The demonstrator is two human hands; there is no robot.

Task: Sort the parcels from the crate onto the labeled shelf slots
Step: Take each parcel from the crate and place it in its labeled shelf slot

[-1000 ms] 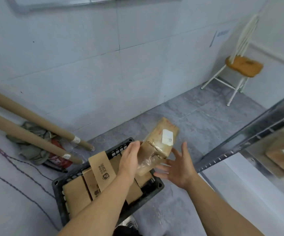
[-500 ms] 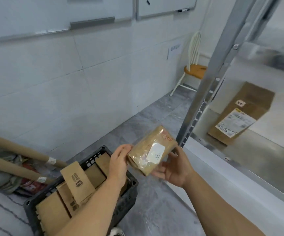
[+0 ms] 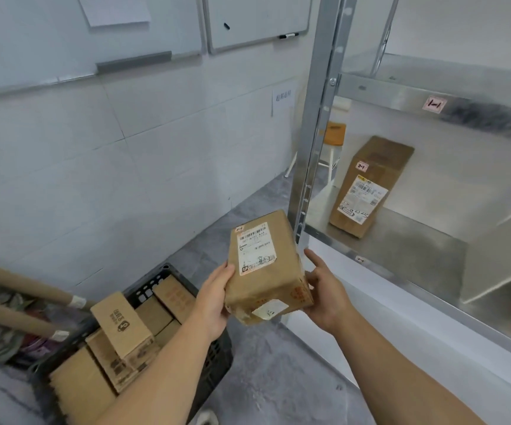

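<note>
Parcel [image 3: 263, 265], taped brown carton, held mid-air right of the crate [image 3: 214, 366], near the shelf post [image 3: 315, 148]; left hand [image 3: 214, 299] gripping its left side, right hand [image 3: 327, 289] cupping its right. Risk: wrong slot, through misreading the hardly legible corner tag [image 3: 239, 229].

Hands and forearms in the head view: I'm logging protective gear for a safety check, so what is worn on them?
Nothing shows: the left hand and right hand are ungloved, with no rings visible, and both forearms are bare to the frame's edge: no sleeves, watch or wristband.
</note>
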